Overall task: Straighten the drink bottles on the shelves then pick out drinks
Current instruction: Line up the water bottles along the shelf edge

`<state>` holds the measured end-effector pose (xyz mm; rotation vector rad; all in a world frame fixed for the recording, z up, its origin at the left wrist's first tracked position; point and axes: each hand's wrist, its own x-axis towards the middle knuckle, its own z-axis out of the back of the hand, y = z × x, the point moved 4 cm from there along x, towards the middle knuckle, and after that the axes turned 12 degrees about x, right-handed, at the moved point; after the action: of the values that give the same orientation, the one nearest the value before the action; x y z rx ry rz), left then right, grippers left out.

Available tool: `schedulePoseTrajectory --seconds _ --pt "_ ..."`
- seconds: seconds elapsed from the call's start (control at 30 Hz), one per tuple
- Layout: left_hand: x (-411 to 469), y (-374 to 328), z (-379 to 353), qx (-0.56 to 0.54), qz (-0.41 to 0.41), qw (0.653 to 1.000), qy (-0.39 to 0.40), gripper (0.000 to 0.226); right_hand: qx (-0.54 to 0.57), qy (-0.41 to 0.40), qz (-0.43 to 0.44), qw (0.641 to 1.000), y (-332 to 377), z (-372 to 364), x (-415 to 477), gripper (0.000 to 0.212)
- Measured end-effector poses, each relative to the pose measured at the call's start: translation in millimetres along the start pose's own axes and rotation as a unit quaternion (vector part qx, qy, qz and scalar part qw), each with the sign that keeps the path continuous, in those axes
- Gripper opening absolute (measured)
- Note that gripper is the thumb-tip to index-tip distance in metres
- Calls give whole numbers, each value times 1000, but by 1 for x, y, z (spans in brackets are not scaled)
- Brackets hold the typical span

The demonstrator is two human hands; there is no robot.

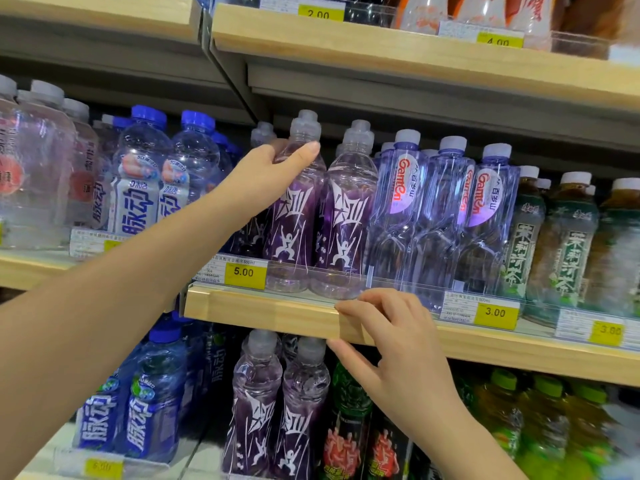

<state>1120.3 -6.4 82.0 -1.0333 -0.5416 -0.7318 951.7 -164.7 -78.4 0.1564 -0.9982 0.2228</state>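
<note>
Nearest the camera, the right hand (398,344) sits at the front lip of the pale wooden shelf (270,311). Its grip is partly closed on that lip, with the bent fingers (367,299) on top, against the clear plastic rail, and the thumb pressed to the lower edge. Just left of this hand on the same lip hangs a yellow price tag (244,271) reading 5.00.

Below the shelf stand more purple-labelled bottles (256,403), with blue-labelled bottles (152,400) to their left and green-capped ones (547,420) to their right.

Above the lip, the left hand (273,178) reaches in from the left on a bare forearm. Its grip is wrapped round the shoulder of a purple-labelled clear plastic bottle (294,223), thumb across the front just under the grey cap. That bottle stands upright at the front of the shelf, touching a matching second purple bottle (346,220) on its right.

Further right along the shelf come clear violet water bottles with white caps (401,202), then dark green-labelled tea bottles (561,244). To the left, on the neighbouring bay, stand blue-capped clear bottles (138,188).

Farthest up, an upper wooden shelf (381,46) carries yellow tags and blurred orange-and-white bottles (485,12).
</note>
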Motion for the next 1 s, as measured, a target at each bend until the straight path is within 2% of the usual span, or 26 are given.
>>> schedulePoseTrajectory --seconds 0.2,0.37,0.43,0.53,0.6,0.7,0.8,0.9,1.0 --pt "-11 3 -3 24 2 998 -65 53 5 3 -9 1000 2 1 1 36" --pt "-27 5 0 73 -25 996 -45 41 15 3 -14 1000 3 4 2 37" --pt "-33 3 -2 109 -40 992 -46 48 19 8 -18 1000 3 5 2 37" --pt "-48 -2 -5 170 -56 981 -68 76 30 35 -36 998 5 9 3 39" --pt "-62 -7 -8 188 -77 975 -92 84 44 57 -44 996 5 12 3 40" --pt "-85 -16 -14 214 -116 962 -127 69 66 77 -49 994 3 20 -2 44" --pt "-105 -35 -28 242 -182 945 -124 55 56 82 -44 994 -7 35 -12 45" --pt "-122 -62 -55 260 -250 930 -65 44 36 73 -48 996 -28 62 -27 43" --pt "-141 -92 -90 272 -273 923 2 40 12 62 -61 996 -58 99 -45 42"
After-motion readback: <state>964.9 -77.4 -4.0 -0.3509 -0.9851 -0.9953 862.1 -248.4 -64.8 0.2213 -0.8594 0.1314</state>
